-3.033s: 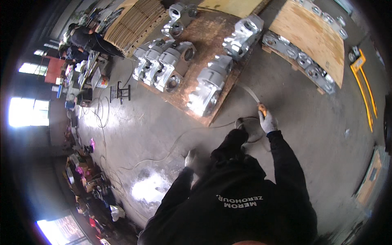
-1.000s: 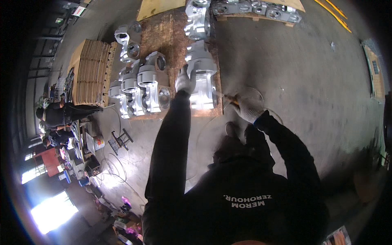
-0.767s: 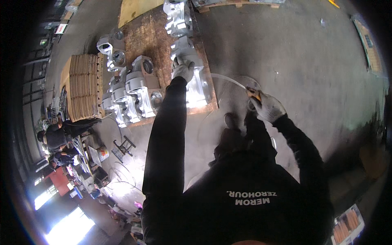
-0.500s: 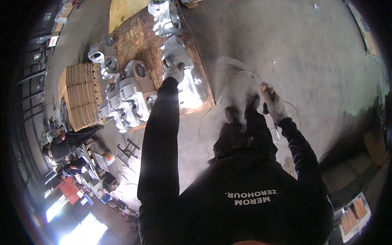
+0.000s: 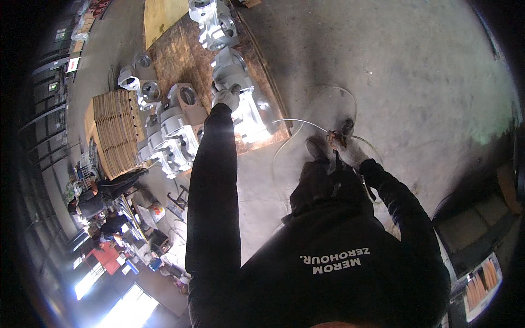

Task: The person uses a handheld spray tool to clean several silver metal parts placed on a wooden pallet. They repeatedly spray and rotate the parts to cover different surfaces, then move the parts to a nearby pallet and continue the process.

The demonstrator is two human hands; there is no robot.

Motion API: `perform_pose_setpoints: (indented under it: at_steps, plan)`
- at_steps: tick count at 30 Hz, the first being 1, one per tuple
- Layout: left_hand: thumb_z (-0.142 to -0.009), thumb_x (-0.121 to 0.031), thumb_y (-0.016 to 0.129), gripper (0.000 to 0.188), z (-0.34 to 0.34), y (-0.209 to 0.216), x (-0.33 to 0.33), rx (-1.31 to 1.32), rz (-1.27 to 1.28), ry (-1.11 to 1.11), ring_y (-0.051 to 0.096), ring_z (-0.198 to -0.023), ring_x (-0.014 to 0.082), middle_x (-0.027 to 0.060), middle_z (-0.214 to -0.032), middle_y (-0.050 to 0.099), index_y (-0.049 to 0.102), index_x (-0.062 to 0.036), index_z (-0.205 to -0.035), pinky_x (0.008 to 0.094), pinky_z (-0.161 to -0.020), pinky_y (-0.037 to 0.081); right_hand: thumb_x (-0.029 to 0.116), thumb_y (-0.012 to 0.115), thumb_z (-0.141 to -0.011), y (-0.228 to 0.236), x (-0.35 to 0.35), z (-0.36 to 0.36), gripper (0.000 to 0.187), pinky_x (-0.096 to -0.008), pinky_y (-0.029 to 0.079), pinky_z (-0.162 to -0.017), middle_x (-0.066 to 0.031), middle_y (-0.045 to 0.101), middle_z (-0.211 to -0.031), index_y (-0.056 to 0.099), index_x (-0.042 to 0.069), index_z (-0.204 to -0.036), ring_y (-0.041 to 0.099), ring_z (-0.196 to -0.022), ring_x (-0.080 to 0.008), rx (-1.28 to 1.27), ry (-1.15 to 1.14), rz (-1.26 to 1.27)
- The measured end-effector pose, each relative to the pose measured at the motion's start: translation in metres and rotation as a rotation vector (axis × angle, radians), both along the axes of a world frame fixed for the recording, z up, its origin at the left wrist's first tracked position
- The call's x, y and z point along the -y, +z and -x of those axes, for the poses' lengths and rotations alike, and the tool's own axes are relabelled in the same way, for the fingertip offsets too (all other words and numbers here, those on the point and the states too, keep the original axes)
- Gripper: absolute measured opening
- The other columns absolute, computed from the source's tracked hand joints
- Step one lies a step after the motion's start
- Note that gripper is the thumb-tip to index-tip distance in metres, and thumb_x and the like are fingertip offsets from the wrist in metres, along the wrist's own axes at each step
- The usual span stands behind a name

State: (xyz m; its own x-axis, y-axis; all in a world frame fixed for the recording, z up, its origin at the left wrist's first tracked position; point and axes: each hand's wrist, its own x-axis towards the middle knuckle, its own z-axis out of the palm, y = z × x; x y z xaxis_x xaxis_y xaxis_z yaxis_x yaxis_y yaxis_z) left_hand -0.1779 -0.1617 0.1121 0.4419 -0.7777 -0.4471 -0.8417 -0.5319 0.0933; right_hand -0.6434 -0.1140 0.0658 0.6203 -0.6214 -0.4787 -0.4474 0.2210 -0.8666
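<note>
My left hand (image 5: 227, 97), in a pale glove with dark fingertips, grips the near casting of a silver-grey metal row. This metal casting (image 5: 232, 68) stands on a brown wooden board (image 5: 191, 49); bright light washes out its lower part. My gloved right hand (image 5: 350, 152) is closed around what looks like an air blow gun (image 5: 334, 138). From it a thin, pale curved tube (image 5: 301, 119) reaches left to the casting's side. The grip is mostly hidden by my fingers. A thin hose (image 5: 354, 104) loops over the floor around my feet.
More castings (image 5: 174, 123) stand on the board's left side, and another (image 5: 213, 24) at its far end. Stacked cardboard (image 5: 116, 131) lies left of them. A dark stool (image 5: 179, 202) and a person (image 5: 90, 203) are further left. A tray of orange-brown pieces (image 5: 482, 287) is at lower right.
My right hand has moved left, in toward my body's middle, and the tube's tip now points at the casting. My left hand stays on the casting.
</note>
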Motion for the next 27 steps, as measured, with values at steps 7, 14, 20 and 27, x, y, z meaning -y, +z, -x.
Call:
perform_pose_setpoints:
  at_steps: [7, 14, 20, 27]
  plan:
    - [-0.093, -0.054, 0.044, 0.086, -0.023, 0.014, -0.015, 0.102, -0.082, 0.054, 0.012, -0.143, 0.0458, 0.0315, -0.154, 0.006, 0.013, 0.0027, -0.15, 0.0461, -0.115, 0.023, 0.041, 0.049, -0.099, -0.055, -0.026, -0.024, 0.038, -0.0365, 0.044, -0.048, -0.0049, 0.058, -0.069, 0.059, 0.005, -0.093, 0.057, -0.056, -0.0175, 0.019, 0.025, -0.393]
    - [-0.092, -0.056, 0.046, 0.098, -0.012, 0.016, -0.01, 0.018, -0.035, 0.102, 0.019, -0.14, 0.0477, 0.0352, -0.151, 0.007, -0.001, 0.0102, -0.146, 0.0443, -0.113, 0.028, 0.043, 0.054, -0.097, 0.028, 0.019, -0.048, 0.034, -0.0279, 0.038, -0.044, 0.0011, 0.054, -0.064, 0.06, 0.01, -0.09, 0.046, -0.049, -0.0107, -0.009, 0.052, -0.486]
    - [-0.092, -0.051, 0.051, 0.09, 0.002, 0.021, -0.003, -0.055, 0.081, 0.055, 0.021, -0.135, 0.0505, 0.0361, -0.146, 0.016, 0.009, 0.0097, -0.144, 0.046, -0.113, 0.026, 0.038, 0.054, -0.096, -0.063, -0.001, 0.0, 0.036, -0.0359, 0.049, -0.055, -0.0077, 0.065, -0.082, 0.062, 0.006, -0.109, 0.063, -0.066, -0.0227, -0.029, -0.061, -0.086]
    - [-0.096, -0.055, 0.037, 0.076, -0.011, 0.027, -0.023, 0.06, -0.031, 0.004, 0.016, -0.138, 0.0504, 0.0318, -0.153, 0.009, 0.029, 0.0029, -0.144, 0.0483, -0.114, 0.024, 0.039, 0.049, -0.1, -0.114, -0.02, -0.023, 0.042, -0.0357, 0.051, -0.063, -0.0118, 0.064, -0.081, 0.058, 0.001, -0.114, 0.065, -0.074, -0.0224, -0.108, 0.047, -0.061]
